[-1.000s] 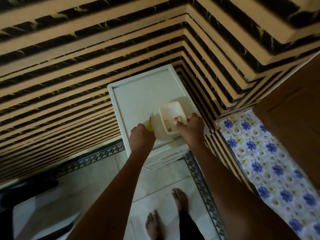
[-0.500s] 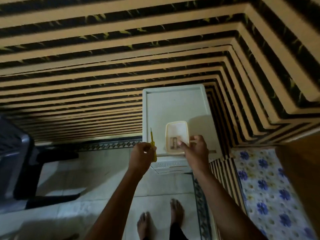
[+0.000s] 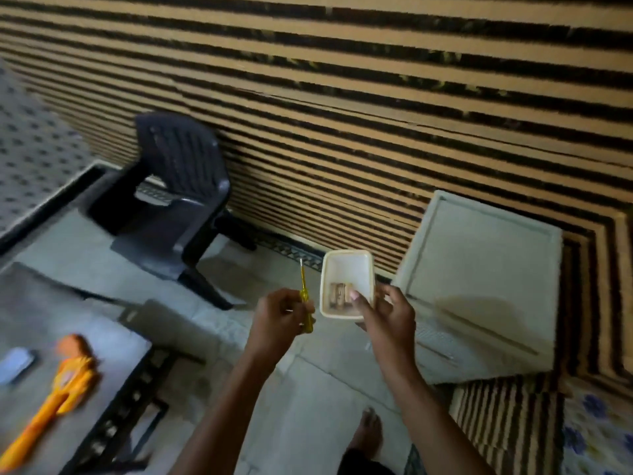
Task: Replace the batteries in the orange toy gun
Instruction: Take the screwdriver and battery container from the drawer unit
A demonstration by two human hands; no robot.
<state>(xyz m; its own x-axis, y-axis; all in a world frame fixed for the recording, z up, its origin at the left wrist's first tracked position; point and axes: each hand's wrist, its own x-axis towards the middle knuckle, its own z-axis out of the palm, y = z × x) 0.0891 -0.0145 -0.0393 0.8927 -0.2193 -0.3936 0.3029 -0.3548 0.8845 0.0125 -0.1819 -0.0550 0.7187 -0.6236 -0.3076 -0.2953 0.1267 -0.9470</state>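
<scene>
My left hand (image 3: 279, 311) grips a yellow screwdriver (image 3: 305, 301) by its handle, tip pointing up. A small white plastic tub (image 3: 346, 265) is held in the air by my right hand (image 3: 387, 311), thumb over its near rim; brownish batteries (image 3: 339, 295) lie inside it. The orange toy gun (image 3: 51, 397) lies blurred on a dark table (image 3: 65, 323) at the lower left, well apart from both hands.
A white cabinet top (image 3: 479, 275) stands at the right against the striped wall. A dark plastic chair (image 3: 171, 197) stands on the tiled floor at the left. A grey flat object (image 3: 15, 363) lies on the table beside the gun. My bare foot (image 3: 366, 437) shows below.
Both hands lifted the tub and the screwdriver off the white cabinet and carried them left. The view swung left, bringing the chair, the table and the orange toy gun into sight.
</scene>
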